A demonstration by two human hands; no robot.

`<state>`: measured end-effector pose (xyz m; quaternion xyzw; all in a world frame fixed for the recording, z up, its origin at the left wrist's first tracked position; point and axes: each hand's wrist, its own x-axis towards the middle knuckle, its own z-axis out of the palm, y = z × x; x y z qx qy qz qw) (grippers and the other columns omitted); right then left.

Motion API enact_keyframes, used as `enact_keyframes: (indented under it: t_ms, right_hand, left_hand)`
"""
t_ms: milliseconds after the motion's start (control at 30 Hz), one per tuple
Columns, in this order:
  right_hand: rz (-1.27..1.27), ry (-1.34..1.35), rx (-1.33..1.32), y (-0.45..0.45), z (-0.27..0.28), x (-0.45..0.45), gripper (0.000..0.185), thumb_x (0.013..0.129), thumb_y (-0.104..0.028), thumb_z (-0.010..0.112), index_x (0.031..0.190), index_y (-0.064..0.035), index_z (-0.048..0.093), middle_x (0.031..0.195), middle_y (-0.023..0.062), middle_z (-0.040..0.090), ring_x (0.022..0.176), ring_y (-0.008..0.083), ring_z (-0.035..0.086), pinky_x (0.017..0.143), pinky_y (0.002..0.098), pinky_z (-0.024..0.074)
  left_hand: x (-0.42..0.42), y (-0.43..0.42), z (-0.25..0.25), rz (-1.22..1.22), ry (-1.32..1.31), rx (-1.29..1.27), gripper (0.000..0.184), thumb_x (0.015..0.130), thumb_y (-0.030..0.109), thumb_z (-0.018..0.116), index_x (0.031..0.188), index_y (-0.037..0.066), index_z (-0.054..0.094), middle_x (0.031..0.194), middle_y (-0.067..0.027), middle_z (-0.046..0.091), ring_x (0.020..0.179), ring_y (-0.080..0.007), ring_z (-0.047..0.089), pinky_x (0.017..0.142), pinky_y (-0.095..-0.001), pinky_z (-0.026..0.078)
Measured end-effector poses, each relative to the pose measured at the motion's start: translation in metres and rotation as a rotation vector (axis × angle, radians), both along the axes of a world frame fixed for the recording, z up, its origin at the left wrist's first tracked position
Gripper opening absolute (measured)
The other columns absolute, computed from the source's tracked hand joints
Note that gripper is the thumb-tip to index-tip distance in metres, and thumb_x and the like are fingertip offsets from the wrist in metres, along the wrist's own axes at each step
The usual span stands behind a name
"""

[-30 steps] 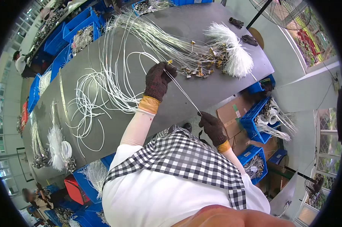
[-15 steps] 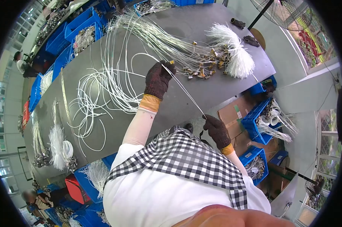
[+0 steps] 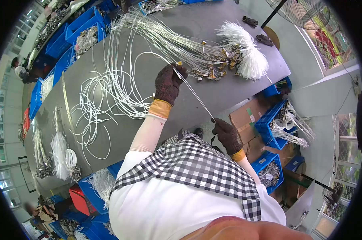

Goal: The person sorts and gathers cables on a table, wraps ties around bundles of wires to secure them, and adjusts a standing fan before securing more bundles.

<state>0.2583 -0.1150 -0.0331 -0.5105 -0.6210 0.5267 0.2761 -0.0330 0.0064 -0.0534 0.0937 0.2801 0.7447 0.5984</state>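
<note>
My left hand (image 3: 169, 83), in a dark knitted glove with a yellow cuff, is closed around thin white wires above the grey table. A small yellowish connector end shows at its fingertips. From there the white wires (image 3: 196, 96) run taut down to my right hand (image 3: 227, 136). This hand, gloved the same way, pinches their other part beyond the table's front edge. One white wire (image 3: 151, 53) also loops away behind my left hand. Beside that hand lie loosely coiled white wires (image 3: 109, 94) and a long bundle of wires (image 3: 161, 34) with brassy connectors (image 3: 213, 68).
A fanned white wire bundle (image 3: 249, 52) and dark gloves (image 3: 264, 39) lie at the table's far right. More bundles (image 3: 60, 156) rest at the left. Blue crates (image 3: 269, 129) with wires stand at right. A fan (image 3: 299, 14) is beyond; people (image 3: 41, 212) are at left.
The view has shifted slightly. Both hands keep their hold, with the wires still taut between them; my right hand is marginally higher and further left in view.
</note>
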Motion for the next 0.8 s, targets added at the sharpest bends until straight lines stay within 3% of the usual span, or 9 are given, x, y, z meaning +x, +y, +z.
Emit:
enact_keyframes:
  t_ms: [167,200,533,800]
  right_hand:
    - [0.019,0.013,-0.033,-0.003,-0.014,0.014,0.036,0.089,0.002,0.053,0.124,-0.0009,0.063,0.078,0.0052,0.062,0.072,0.0122,0.061,0.068,0.0272,0.0503]
    - [0.033,0.01,-0.009,-0.004,-0.016,0.016,0.036,0.089,0.003,0.053,0.124,-0.0008,0.062,0.079,0.0048,0.062,0.072,0.0121,0.061,0.068,0.0272,0.0504]
    - [0.006,0.052,-0.039,-0.007,-0.012,0.012,0.034,0.092,0.001,0.053,0.125,-0.0009,0.062,0.083,0.0041,0.063,0.075,0.0122,0.062,0.069,0.0269,0.0504]
    - [-0.002,0.032,-0.066,-0.006,-0.008,0.008,0.035,0.091,0.002,0.054,0.125,-0.0015,0.062,0.082,0.0046,0.061,0.077,0.0119,0.061,0.069,0.0279,0.0507]
  left_hand:
    - [-0.016,0.015,-0.001,0.162,-0.122,0.026,0.02,0.097,0.017,0.058,0.108,0.001,0.059,0.099,-0.0172,0.067,0.091,-0.0363,0.068,0.081,-0.0543,0.058]
    - [-0.021,0.015,-0.002,0.155,-0.045,-0.01,0.022,0.096,0.02,0.058,0.109,0.003,0.062,0.102,-0.0146,0.068,0.096,-0.0347,0.067,0.088,-0.0554,0.055]
    - [-0.021,0.023,-0.001,0.144,-0.06,0.0,0.021,0.096,0.021,0.058,0.109,0.004,0.06,0.101,-0.0149,0.067,0.097,-0.0365,0.067,0.086,-0.0556,0.056]
    - [-0.016,0.017,0.013,0.135,-0.08,-0.016,0.016,0.096,0.015,0.058,0.105,0.003,0.06,0.095,-0.0165,0.068,0.081,-0.0341,0.069,0.078,-0.0546,0.059]
